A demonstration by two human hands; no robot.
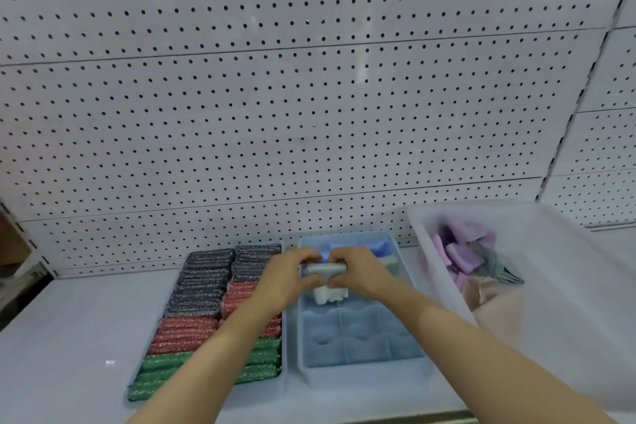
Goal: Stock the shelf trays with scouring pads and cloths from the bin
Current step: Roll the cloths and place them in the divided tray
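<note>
Fingers of the left hand (pixel 285 277) and right hand (pixel 358 272) curl round a blurred pale cloth (pixel 325 268), hiding its ends.

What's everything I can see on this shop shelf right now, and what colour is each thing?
Pegboard back wall: one, white with dark holes, behind the shelf.
Shelf: one, white, under the trays.
Left tray: one, pale blue, full.
Scouring pads: too many to count; black at the back, red in the middle, green at the front, in two columns.
Right tray: one, pale blue, holding blue cloths.
Folded cloth: one, pale grey-white, held above the right tray.
Bin: one, translucent white, at right, holding purple, grey and beige items.
Left hand: fingers grip the folded cloth.
Right hand: fingers grip it too.
</note>
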